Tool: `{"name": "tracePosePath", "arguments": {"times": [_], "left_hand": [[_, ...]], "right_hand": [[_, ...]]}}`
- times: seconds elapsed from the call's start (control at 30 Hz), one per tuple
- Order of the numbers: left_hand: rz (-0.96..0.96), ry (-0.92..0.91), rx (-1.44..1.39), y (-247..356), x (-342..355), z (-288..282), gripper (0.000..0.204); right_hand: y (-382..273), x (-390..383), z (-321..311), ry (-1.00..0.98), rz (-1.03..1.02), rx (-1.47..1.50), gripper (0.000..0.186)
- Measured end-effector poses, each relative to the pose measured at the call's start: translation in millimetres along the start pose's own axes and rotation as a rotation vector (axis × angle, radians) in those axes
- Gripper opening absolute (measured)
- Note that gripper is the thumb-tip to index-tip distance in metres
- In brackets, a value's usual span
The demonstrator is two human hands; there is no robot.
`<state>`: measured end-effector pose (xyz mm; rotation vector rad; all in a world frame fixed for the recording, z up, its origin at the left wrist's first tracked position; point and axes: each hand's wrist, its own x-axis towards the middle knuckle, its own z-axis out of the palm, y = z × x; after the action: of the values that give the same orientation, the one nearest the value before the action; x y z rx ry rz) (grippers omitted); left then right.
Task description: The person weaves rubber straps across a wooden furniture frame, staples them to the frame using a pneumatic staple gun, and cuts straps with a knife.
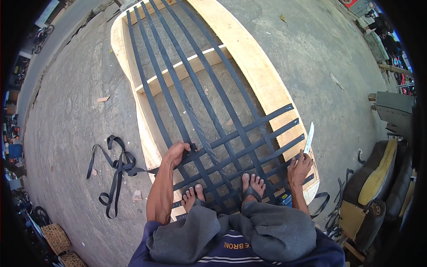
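A light wooden frame [246,70] lies beneath me, strung with woven black webbing straps [204,113] along and across it. My left hand [177,155] has its fingers curled round a crossing strap at the left side, where the loose length of strap [116,175] trails onto the concrete. My right hand [299,167], at the frame's right edge, holds a knife [310,137] with its pale blade pointing up. My sandalled feet [252,187] are among the lower straps. A small blue object [284,200] lies partly hidden beside my right forearm.
The frame stands on a concrete floor [75,133]. Worn padded seats [371,171] and a grey metal box [393,111] are at the right. A motorbike [41,38] stands by the road at upper left, and woven baskets [55,238] sit at lower left. Wood scraps [102,99] lie about.
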<state>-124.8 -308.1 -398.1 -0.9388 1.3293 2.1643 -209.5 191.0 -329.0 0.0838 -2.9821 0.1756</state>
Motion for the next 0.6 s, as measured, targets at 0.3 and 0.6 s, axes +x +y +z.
{"name": "tracePosePath", "arguments": {"times": [0.3, 0.6], "left_hand": [[-0.125, 0.156, 0.101, -10, 19, -11, 0.012], [0.088, 0.202, 0.665, 4, 1, 7, 0.037]], "right_hand": [[-318, 37, 90, -0.993, -0.377, 0.687, 0.038], [-320, 50, 92, -0.871, -0.783, 0.488, 0.022]]}}
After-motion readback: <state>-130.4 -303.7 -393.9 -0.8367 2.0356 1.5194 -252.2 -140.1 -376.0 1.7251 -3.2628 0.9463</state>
